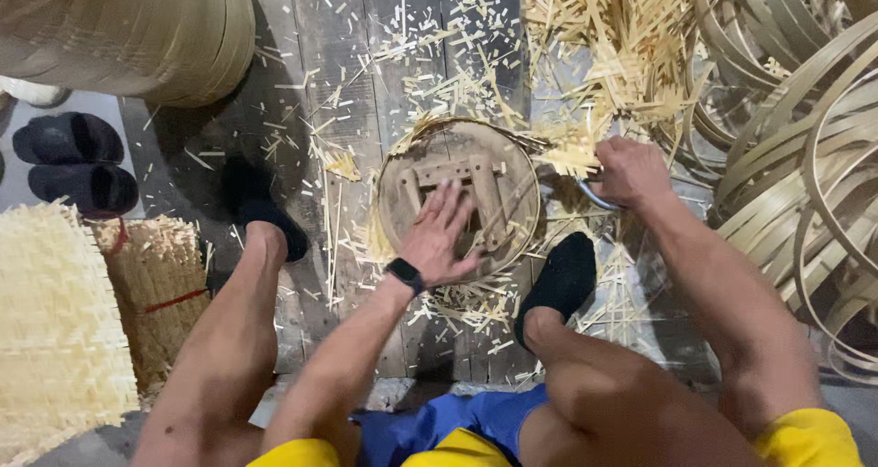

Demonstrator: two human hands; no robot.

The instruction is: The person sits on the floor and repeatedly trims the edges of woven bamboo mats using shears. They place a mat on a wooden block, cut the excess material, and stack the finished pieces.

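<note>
Head view: left hand [442, 238] lies flat, fingers spread, pressing the round wooden form [459, 197] at frame centre on the plank floor [311, 55]. Right hand [629, 171] is closed on a metal tool [590, 194] at the form's right edge, beside protruding bamboo strip ends [569, 154]. Trimming looks partly done: offcuts [457, 74] scattered, ends remaining.

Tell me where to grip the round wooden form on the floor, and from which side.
Probably the rim of the round wooden form on its near-left arc, coming from above. It lies flat, the left hand covers its centre, and the right hand with bamboo strips crowds the far-right edge.
</note>
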